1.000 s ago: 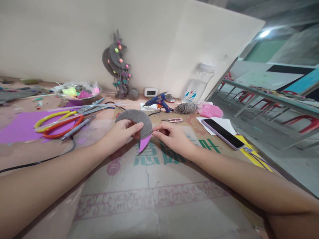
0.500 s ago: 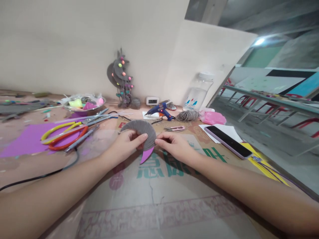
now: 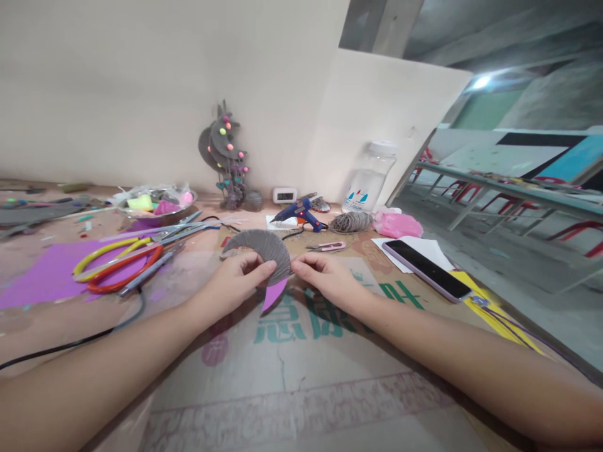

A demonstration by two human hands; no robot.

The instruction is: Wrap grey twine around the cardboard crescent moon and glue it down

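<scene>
A crescent wrapped in grey yarn, with a bare purple tip at its lower end, hangs over the cardboard. My left hand grips its inner curve, thumb on the front face. At the crescent's right edge, my right hand is closed, thumb and index finger pinched together; what lies between them is too small to make out. Behind the hands lie a blue glue gun, pink-handled snips and a coil of grey yarn.
Scissors lie on purple sheet at left, near a bowl of bright pieces. Against the wall are a decorated grey crescent, a small clock and a bottle. A phone lies right.
The view has shifted slightly, so most things sit a little further left. The crescent is still in my left hand, and both hands keep nearly the same pose.
</scene>
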